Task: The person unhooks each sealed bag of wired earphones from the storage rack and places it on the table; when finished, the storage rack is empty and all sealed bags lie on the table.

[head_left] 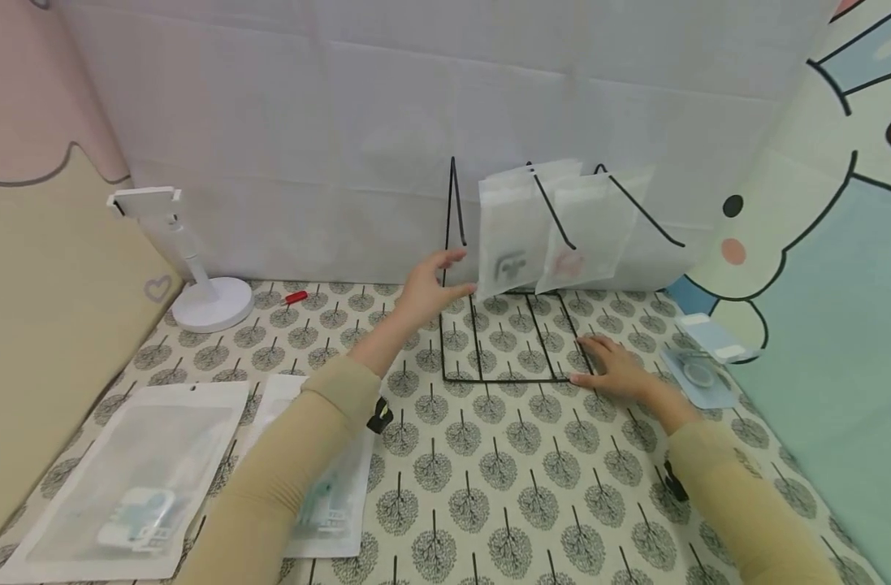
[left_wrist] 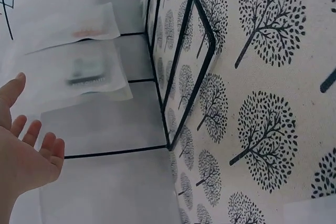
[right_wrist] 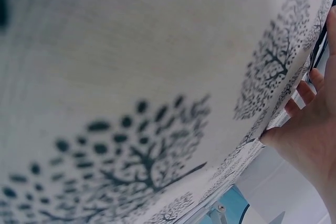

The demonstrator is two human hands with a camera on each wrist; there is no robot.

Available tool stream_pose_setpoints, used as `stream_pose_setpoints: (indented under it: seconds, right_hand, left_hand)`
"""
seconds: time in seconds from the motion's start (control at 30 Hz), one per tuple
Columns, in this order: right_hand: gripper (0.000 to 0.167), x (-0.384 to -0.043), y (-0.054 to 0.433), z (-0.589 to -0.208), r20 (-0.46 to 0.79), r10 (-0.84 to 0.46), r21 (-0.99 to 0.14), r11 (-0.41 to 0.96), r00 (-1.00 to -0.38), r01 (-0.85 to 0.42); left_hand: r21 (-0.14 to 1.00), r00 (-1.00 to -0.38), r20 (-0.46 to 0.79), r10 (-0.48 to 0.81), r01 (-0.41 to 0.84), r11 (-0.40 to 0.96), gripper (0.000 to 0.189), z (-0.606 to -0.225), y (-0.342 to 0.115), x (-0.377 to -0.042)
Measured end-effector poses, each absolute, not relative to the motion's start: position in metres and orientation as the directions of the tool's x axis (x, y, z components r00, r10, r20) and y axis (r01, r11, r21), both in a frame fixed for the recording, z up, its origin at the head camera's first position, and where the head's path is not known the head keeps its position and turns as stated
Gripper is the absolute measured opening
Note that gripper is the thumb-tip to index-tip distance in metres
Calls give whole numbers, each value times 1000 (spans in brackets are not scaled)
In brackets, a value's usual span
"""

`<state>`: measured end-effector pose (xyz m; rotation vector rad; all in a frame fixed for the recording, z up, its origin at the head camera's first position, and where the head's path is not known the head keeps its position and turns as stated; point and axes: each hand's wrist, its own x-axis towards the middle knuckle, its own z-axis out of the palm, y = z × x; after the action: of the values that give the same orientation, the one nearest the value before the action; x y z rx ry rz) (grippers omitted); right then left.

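A black wire display rack (head_left: 516,380) stands on the tabletop, with several prongs at its back. Frosted white zip bags hang from it: one group (head_left: 514,213) shows a dark print, the other (head_left: 594,236) a reddish one. My left hand (head_left: 425,288) is raised at the rack's left side, thumb and fingers spread and holding nothing. The left wrist view shows the same hand (left_wrist: 31,161) beside the hanging bags. At the rack's front right corner, my right hand (head_left: 615,372) rests low with fingertips at the wire base. The right wrist view has its fingers (right_wrist: 307,94) along the cloth.
Two frosted zip bags lie flat at the left, one at the outer side (head_left: 123,479) and one (head_left: 346,487) partly under my left forearm. A white phone stand (head_left: 211,305) and small red object (head_left: 296,297) stay farther back. A clear-and-blue case (head_left: 701,378) sits far right.
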<state>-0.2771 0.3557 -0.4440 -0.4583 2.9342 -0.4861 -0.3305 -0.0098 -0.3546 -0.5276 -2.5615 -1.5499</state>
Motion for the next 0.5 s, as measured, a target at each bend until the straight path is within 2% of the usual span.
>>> stream_pose_setpoints:
  seconds: [0.2,0.5]
  right_hand:
    - [86,-281,355,-445,-77,-320,-310,908,-944,-283]
    - [85,-280,355,-445,-81,-328,-339,897,-941,-284]
  left_hand:
    - [865,-933,302,197,355,356,58,-362,-1,-349]
    - [871,-941,304,151,338,356,50,-372,22,-363]
